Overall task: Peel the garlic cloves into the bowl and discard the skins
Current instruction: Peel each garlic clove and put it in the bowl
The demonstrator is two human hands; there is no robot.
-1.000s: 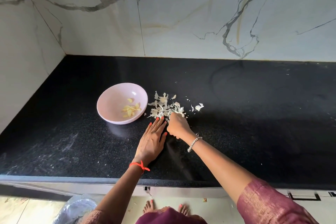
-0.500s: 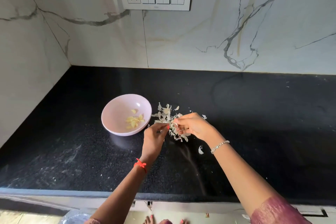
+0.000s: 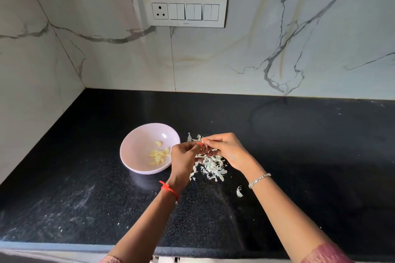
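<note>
Curled fingers of the left hand [image 3: 183, 156] and right hand [image 3: 227, 151] pinch one small pale piece [image 3: 202, 141], now lifted off the counter [image 3: 299, 156] above the skins [image 3: 211, 166]. It is probably another clove for the bowl [image 3: 128, 145] just beside them.

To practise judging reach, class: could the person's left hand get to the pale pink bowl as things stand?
Probably yes: the left hand is just right of the pale pink round bowl, with nothing between them. It is busy, though, pinching a small pale garlic piece with the right hand.
</note>
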